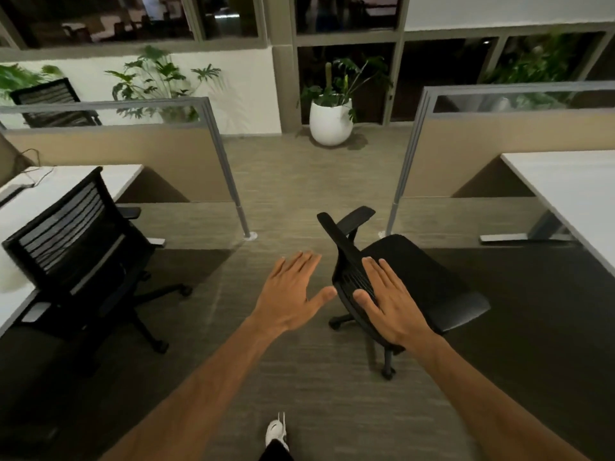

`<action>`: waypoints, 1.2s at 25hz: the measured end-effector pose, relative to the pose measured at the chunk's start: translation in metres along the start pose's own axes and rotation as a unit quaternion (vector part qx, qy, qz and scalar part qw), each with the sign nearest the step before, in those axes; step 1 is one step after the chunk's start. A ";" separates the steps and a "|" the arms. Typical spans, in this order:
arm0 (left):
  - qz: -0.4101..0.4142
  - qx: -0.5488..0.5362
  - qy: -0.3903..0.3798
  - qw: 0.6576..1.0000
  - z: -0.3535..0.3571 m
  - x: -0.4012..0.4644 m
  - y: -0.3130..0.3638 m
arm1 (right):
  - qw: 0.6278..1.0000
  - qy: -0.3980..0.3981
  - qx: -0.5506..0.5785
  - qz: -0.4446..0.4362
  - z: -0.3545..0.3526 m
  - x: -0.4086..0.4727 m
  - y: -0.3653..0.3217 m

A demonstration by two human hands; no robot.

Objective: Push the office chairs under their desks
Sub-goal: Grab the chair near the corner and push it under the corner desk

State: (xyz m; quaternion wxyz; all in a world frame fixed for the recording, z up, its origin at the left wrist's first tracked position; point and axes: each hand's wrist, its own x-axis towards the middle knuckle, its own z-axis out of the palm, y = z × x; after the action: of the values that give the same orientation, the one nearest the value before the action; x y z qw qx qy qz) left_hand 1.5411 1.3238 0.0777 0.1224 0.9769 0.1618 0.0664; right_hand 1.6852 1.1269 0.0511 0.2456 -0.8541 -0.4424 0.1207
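Pretty dim office here, grey-brown carpet [289, 181] running up the middle, tan partitions [133, 154] with glass tops at left and right, a white planter [330, 123] at top center, leafy plants [156, 78] along the white wall, dark windows [346, 15] up top.

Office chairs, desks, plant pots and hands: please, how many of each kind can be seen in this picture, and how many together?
Office chairs: 3 (left desk, aisle, behind the left divider)
Desks: 2 (left, right)
White plant pots: 1
Hands: 2 (left, right)
Total: 8
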 end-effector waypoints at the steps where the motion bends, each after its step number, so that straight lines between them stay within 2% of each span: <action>1: 0.016 0.005 -0.012 1.000 0.003 0.017 -0.013 | 1.000 0.010 -0.001 0.015 0.007 0.015 0.003; 6: 0.109 0.027 -0.090 0.990 0.024 0.107 -0.071 | 0.994 0.026 -0.010 0.108 0.038 0.070 0.011; 10: 0.165 0.060 -0.177 0.968 0.057 0.179 -0.102 | 0.981 0.027 -0.018 0.191 0.055 0.107 0.033; 12: 0.169 0.067 -0.207 0.961 0.070 0.200 -0.110 | 0.980 0.018 -0.027 0.196 0.062 0.115 0.041; 18: 0.238 0.077 -0.273 0.929 0.126 0.294 -0.120 | 0.957 -0.004 0.010 0.289 0.092 0.154 0.099; 21: 0.275 0.095 -0.277 0.916 0.148 0.324 -0.131 | 0.946 -0.030 0.021 0.322 0.104 0.165 0.111; 24: 0.312 0.108 -0.314 0.890 0.170 0.352 -0.140 | 0.933 -0.053 0.008 0.355 0.119 0.172 0.123; 27: 0.353 0.124 -0.328 0.867 0.189 0.370 -0.151 | 0.924 -0.044 -0.035 0.378 0.134 0.172 0.120; 30: 0.424 0.132 -0.343 0.828 0.207 0.410 -0.161 | 0.900 -0.047 -0.037 0.432 0.138 0.189 0.123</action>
State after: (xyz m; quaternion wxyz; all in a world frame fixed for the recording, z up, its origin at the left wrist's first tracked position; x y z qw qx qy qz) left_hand 1.9128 1.5630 -0.1267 -0.0005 0.9162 -0.3135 -0.2496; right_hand 1.8222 1.2644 -0.1285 0.1171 -0.9630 -0.0455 0.2383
